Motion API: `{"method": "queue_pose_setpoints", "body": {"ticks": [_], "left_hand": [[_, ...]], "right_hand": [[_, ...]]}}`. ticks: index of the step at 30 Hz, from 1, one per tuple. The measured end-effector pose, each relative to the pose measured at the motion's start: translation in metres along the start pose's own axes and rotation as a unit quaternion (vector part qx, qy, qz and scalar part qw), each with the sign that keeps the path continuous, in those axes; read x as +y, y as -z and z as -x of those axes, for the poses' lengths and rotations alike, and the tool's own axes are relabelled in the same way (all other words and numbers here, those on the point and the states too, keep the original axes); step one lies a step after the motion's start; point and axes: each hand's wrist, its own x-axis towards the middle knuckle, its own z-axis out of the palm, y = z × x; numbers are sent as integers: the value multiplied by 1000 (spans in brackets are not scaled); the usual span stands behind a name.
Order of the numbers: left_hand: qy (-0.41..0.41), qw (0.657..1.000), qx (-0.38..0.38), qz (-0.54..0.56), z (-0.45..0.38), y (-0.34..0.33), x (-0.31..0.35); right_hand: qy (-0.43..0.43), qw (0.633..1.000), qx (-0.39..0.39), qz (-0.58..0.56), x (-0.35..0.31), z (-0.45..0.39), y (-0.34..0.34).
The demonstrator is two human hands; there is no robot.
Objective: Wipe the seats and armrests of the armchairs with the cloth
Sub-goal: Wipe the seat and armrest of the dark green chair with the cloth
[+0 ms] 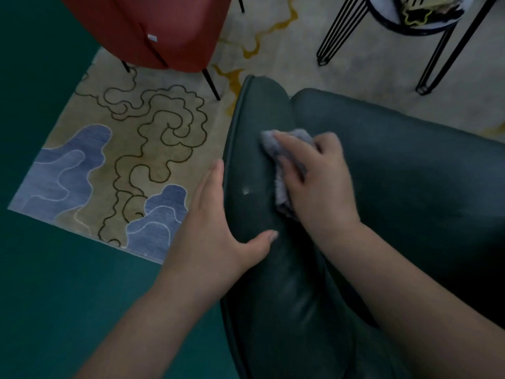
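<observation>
A dark green leather armchair (396,173) fills the right half of the view, its left armrest (254,149) running from the bottom toward the middle. My right hand (319,176) presses a grey fluffy cloth (284,149) onto the inner side of that armrest, fingers spread over it. My left hand (216,228) rests on the armrest's outer side with straight fingers and the thumb lying across its top. Part of the cloth is hidden under my right hand.
A red armchair (153,28) on thin black legs stands at the top left. A round side table (426,26) with black wire legs stands at the top right. A beige patterned rug (131,160) lies on teal floor (54,296).
</observation>
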Motion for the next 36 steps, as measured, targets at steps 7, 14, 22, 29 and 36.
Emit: {"method": "queue_pose_setpoints", "body": {"ticks": [7,14,22,29,36], "left_hand": [[16,997,-9,75,0,2,1],[26,997,1,69,10,2,-4],[14,995,5,96,15,-3,-6],[17,997,4,70,16,-1,-4],[26,998,6,59,15,-2,-1]], "right_hand": [[65,995,-48,-65,-21,9,-4],[51,995,-61,-67,-14,-6,-4],[171,975,-122,-69,-25,-2,-3],[136,982,-112,-62,-17,-2,3],[133,987,-92,-12,-13,-23,4]]}}
